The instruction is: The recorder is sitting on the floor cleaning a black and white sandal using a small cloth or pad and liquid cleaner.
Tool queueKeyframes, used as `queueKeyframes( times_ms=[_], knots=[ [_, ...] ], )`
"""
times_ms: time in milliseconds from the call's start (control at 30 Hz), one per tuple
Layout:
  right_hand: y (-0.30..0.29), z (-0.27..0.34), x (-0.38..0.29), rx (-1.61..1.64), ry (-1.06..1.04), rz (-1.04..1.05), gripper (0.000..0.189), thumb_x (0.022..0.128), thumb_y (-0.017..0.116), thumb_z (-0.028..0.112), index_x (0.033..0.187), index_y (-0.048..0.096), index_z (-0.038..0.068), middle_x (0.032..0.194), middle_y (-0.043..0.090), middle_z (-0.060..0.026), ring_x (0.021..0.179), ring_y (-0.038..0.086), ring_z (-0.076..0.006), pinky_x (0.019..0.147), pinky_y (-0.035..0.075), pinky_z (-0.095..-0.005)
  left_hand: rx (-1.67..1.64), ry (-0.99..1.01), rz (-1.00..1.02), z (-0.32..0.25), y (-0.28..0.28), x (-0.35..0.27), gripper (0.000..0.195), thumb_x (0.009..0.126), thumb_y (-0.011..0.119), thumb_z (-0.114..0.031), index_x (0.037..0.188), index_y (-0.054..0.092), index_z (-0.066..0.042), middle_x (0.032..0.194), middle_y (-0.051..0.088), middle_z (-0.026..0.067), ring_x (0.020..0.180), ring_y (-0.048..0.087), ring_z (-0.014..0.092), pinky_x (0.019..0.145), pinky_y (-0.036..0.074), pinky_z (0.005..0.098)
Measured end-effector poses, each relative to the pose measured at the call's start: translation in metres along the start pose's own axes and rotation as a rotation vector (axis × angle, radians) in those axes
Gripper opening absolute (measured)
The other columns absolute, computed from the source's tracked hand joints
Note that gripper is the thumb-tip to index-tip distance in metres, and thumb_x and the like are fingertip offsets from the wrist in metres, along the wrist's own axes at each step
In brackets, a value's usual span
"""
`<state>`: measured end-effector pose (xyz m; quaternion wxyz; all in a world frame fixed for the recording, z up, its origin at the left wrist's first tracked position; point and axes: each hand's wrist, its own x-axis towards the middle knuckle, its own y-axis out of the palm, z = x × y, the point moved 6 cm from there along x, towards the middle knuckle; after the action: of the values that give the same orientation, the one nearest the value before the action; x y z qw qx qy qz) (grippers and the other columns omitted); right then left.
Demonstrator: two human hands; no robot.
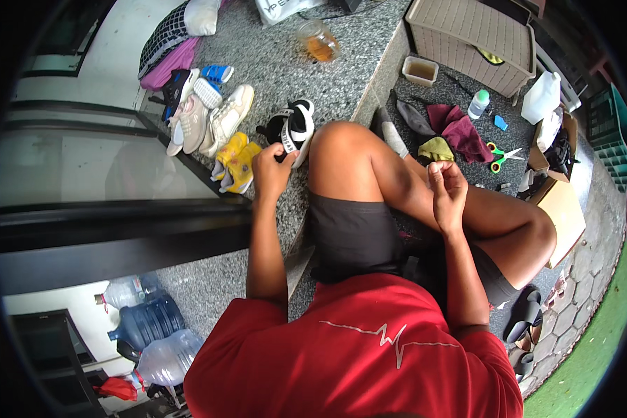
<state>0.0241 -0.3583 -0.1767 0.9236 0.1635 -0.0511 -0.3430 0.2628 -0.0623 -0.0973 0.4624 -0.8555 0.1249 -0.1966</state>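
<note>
My left hand (pixel 273 170) pinches the strap of a black and white New Balance sandal (pixel 302 125) on the speckled stone ledge (pixel 271 68), beside my raised knee. Dark straps, perhaps of a second sandal, show just left of it. A pair of yellow children's shoes (pixel 237 162) stands next to that wrist. Over my crossed legs, my right hand (pixel 446 190) has thumb and fingertips drawn together. Whether something small is between them cannot be made out. Beyond it lie a yellow-green cloth (pixel 437 150), a maroon cloth (pixel 455 130) and green-handled scissors (pixel 503 157).
Several shoes (pixel 193 115) line the ledge by a glass door (pixel 99 162). Farther off stands a jar of amber liquid (pixel 320 44). On the lower step are a tub of brownish liquid (pixel 420 71), a small bottle (pixel 478 104), a lidded basket (pixel 465 47) and cardboard boxes (pixel 563 217).
</note>
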Motion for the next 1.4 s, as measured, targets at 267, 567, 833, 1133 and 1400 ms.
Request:
queueKeyframes(
  times_ms=[267, 567, 833, 1133, 1400],
  knots=[
    [0.005, 0.009, -0.005, -0.057, -0.073, 0.008, 0.011, 0.101, 0.061, 0.013, 0.094, 0.060, 0.004, 0.077, 0.053, 0.0039, 0.069, 0.048, -0.0044, 0.063, 0.040, -0.0209, 0.506, 0.056, 0.251, -0.019, 0.022, 0.035, 0.018, 0.076, 0.078, -0.021, 0.089, 0.074, -0.009, 0.090, 0.073, 0.0157, 0.090, 0.069, 0.035, 0.081, 0.053, 0.0462],
    [0.000, -0.016, -0.002, -0.062, -0.041, 0.007, 0.009, 0.102, 0.060, 0.011, 0.095, 0.058, 0.005, 0.081, 0.054, 0.0045, 0.070, 0.044, -0.0027, 0.063, 0.036, -0.0188, 0.476, -0.070, 0.253, 0.013, 0.031, 0.063, 0.068, 0.073, 0.067, -0.015, 0.138, 0.047, -0.021, 0.123, 0.063, 0.0162, 0.122, 0.054, 0.039, 0.101, 0.042, 0.0590],
    [0.006, -0.029, -0.002, -0.048, 0.056, 0.054, 0.009, 0.101, 0.060, 0.009, 0.094, 0.058, 0.003, 0.080, 0.055, 0.0018, 0.070, 0.048, -0.0049, 0.064, 0.039, -0.0208, 0.429, -0.194, -0.116, 0.059, -0.001, 0.084, 0.036, 0.081, 0.067, -0.014, 0.117, 0.067, -0.018, 0.096, 0.074, 0.0106, 0.097, 0.068, 0.036, 0.091, 0.050, 0.0522],
    [-0.010, -0.052, 0.009, -0.054, 0.036, -0.050, 0.011, 0.102, 0.061, 0.012, 0.096, 0.058, 0.003, 0.084, 0.059, 0.0011, 0.073, 0.051, -0.0055, 0.066, 0.042, -0.0201, 0.218, -0.318, 0.149, 0.106, -0.021, 0.172, 0.045, 0.068, 0.077, -0.025, 0.112, 0.074, -0.018, 0.108, 0.073, 0.0152, 0.104, 0.070, 0.032, 0.090, 0.054, 0.0383],
    [-0.045, -0.083, 0.036, -0.119, 0.013, -0.153, 0.012, 0.099, 0.064, 0.013, 0.099, 0.060, 0.002, 0.087, 0.064, -0.0038, 0.069, 0.056, -0.0072, 0.065, 0.046, -0.0215, 0.244, -0.778, -0.372, 0.272, -0.080, 0.269, 0.054, 0.074, 0.076, -0.035, 0.121, 0.065, -0.009, 0.121, 0.068, 0.0183, 0.115, 0.065, 0.035, 0.097, 0.053, 0.0426]
  ],
)
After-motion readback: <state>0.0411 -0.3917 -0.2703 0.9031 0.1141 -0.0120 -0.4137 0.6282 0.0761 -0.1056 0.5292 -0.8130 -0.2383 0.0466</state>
